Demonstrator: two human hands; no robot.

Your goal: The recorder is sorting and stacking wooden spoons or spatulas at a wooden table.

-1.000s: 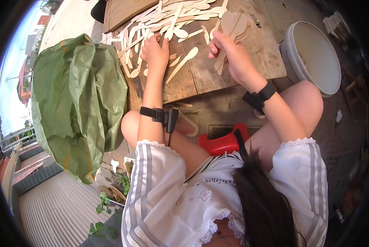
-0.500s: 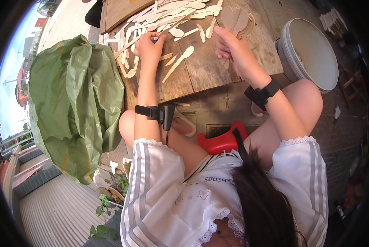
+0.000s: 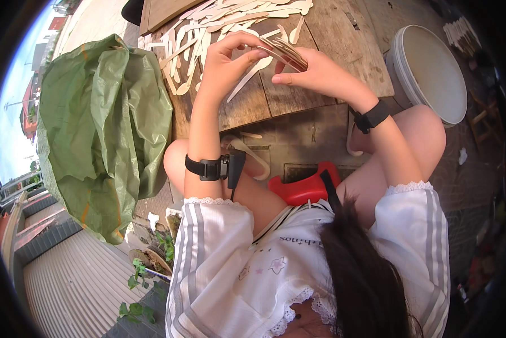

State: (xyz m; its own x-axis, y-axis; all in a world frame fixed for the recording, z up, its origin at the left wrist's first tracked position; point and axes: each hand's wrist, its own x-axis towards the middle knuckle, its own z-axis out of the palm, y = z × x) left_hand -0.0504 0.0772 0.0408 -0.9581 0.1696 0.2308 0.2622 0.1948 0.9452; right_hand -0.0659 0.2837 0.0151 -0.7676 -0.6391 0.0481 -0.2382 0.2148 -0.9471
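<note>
A bundle of flat wooden spoons (image 3: pixel 285 52) is held edge-up above the table. My right hand (image 3: pixel 323 74) grips it from the right, thumb on the near side and the other fingers mostly hidden behind. My left hand (image 3: pixel 226 67) has its thumb and forefinger closed at the bundle's left end; whether it pinches one spoon or several I cannot tell. Beyond my hands lies a loose heap of pale wooden spoons (image 3: pixel 239 18) on the wooden table (image 3: pixel 343 50). A single spoon (image 3: pixel 252 78) lies under my hands, partly covered.
A green plastic sack (image 3: pixel 103 135) stands left of the table. On the right is a whitish bucket (image 3: pixel 433 76), with bundled sticks (image 3: pixel 461 36) behind it. A wooden board (image 3: pixel 165 12) sits at the table's far left. Between my knees is a red plastic stool (image 3: pixel 303 188).
My left hand has left the loose heap and moved right to the bundle. My right hand has come inward and turned the bundle from face-on to edge-up.
</note>
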